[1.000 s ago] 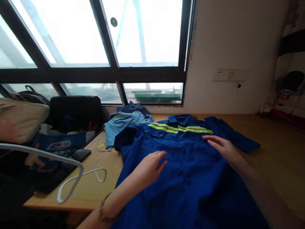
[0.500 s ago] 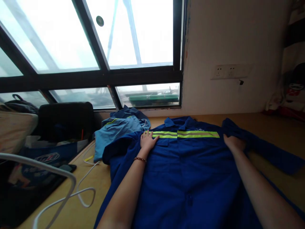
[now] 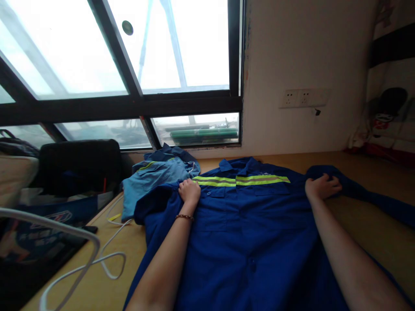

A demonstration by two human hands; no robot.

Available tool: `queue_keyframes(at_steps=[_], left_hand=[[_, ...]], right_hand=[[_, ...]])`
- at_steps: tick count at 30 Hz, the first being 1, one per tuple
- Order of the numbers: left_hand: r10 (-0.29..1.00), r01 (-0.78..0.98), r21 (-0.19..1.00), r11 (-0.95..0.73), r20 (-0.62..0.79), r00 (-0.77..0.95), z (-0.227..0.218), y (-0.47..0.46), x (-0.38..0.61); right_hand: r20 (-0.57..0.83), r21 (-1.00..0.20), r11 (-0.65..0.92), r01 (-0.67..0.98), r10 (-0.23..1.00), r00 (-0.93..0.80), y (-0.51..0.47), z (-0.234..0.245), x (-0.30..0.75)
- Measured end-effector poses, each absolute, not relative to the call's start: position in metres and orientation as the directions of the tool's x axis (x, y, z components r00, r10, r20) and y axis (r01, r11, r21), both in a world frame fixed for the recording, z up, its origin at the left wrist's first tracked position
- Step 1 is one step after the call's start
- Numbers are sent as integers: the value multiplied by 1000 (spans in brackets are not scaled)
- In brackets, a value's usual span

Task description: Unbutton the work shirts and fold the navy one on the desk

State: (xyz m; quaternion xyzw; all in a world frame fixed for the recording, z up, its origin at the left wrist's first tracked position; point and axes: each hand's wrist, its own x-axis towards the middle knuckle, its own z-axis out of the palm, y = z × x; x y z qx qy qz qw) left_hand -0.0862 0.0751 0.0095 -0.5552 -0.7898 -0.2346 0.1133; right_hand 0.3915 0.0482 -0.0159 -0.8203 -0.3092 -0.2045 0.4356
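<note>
1. Dark-blue long-sleeved cloth shirt (image 3: 227,242): we find it spread front up on the light-brown wooden table (image 3: 106,293), collar toward the wall, lower part running out of the frame at the bottom.
2. Yellow-green reflective band with a grey centre stripe (image 3: 262,179): we note it across the chest, split at the front opening, above two flap pockets.
3. Left hand (image 3: 189,191): we record its fingers curled and closed on the shirt's cloth near the shoulder, at the band's left end. A brown beaded bracelet (image 3: 184,217) circles the wrist.
4. Right hand (image 3: 323,186): we record it clamped on the top of the sleeve at the right, fingers bent over the cloth; the sleeve trails off toward the right edge.
5. Light-blue folded garment with a yellow-green stripe (image 3: 155,172): we list it behind the left sleeve, below the window, with darker blue cloth at its far side.
6. White looped cable (image 3: 96,246): we place it left of the shirt, partly over the table.
7. White wall socket panel (image 3: 298,98): we enter it above the table's far edge.
</note>
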Motion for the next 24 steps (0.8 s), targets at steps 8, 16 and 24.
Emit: queue_keyframes(at_steps=[8, 16, 24], left_hand=[[804, 825, 222, 520, 200, -560, 65, 80, -175], [720, 883, 362, 297, 523, -457, 105, 62, -186], [976, 713, 670, -205, 90, 197, 165, 11, -146]], right_hand=[[597, -432, -355, 829, 577, 557, 75, -37, 401], [443, -504, -441, 743, 606, 661, 74, -37, 406], [373, -475, -509, 717, 622, 688, 73, -41, 408]])
